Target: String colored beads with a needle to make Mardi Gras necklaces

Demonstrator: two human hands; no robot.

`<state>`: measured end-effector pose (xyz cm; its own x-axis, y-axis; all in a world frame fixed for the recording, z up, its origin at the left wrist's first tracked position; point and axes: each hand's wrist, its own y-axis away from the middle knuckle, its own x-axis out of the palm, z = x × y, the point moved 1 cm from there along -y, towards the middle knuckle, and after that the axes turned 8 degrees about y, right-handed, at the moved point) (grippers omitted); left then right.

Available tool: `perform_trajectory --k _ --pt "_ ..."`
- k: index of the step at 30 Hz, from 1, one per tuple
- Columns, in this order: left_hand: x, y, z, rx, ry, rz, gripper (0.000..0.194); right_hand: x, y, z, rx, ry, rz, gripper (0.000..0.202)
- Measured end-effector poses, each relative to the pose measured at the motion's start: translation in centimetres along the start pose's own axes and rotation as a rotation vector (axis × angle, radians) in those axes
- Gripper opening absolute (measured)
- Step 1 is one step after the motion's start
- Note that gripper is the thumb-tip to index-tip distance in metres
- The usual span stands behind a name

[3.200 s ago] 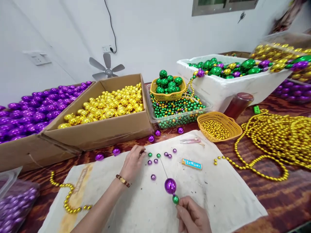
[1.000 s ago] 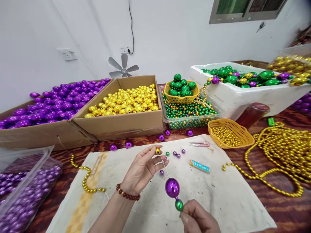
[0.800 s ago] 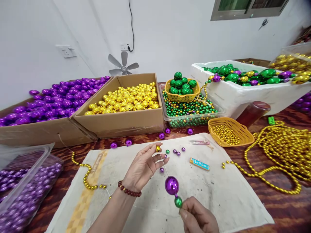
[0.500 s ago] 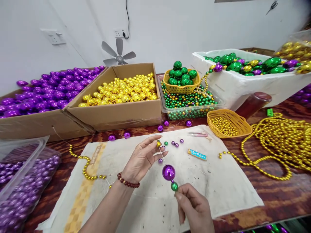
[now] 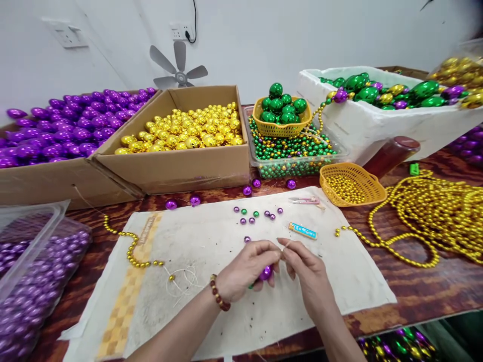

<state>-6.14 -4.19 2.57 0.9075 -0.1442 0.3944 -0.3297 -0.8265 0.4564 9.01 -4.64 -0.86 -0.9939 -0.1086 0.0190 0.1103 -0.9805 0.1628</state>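
Close together over the white cloth point(image 5: 211, 241), my two hands meet at their fingertips. My left hand point(image 5: 249, 269) is closed on the thread of a bead strand, and a large purple bead point(image 5: 266, 273) hangs partly hidden under its fingers. A bit of green bead point(image 5: 250, 286) peeks out below that hand. With thumb and finger, my right hand point(image 5: 307, 266) pinches the thin thread beside my left fingertips. The gold bead of the strand is hidden. Several small purple beads point(image 5: 252, 220) and two green beads point(image 5: 244, 211) lie just beyond.
Small scissors point(image 5: 304, 200) and a blue packet point(image 5: 303, 231) lie on the cloth. Behind stand a box of gold beads point(image 5: 173, 168), a green-bead tub point(image 5: 298, 171) and a yellow basket point(image 5: 377, 193). Gold bead strings point(image 5: 433, 216) lie right; a thread with gold beads point(image 5: 132, 251) lies left.
My right hand has left the green bead and risen to my left fingertips. My left hand has turned palm down and lowered over the purple bead. The view has shifted slightly.
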Motion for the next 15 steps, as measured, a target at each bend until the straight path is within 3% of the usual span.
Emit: perform_trajectory --k 2,6,11,15 --pt "0.2 0.2 0.1 -0.026 -0.095 0.032 0.025 -0.9 -0.7 0.1 0.011 -0.108 0.003 0.018" --pt "-0.5 0.9 -0.2 -0.090 -0.230 0.076 0.022 -2.2 -0.7 -0.1 0.104 -0.348 -0.120 0.021" --pt "-1.4 1.8 -0.8 -0.130 -0.252 0.098 0.024 -0.5 0.7 0.3 0.170 -0.372 0.137 0.020" --pt "-2.3 2.6 -1.2 -0.210 -0.329 0.175 0.028 0.1 0.6 1.1 0.190 -0.425 0.113 0.022"
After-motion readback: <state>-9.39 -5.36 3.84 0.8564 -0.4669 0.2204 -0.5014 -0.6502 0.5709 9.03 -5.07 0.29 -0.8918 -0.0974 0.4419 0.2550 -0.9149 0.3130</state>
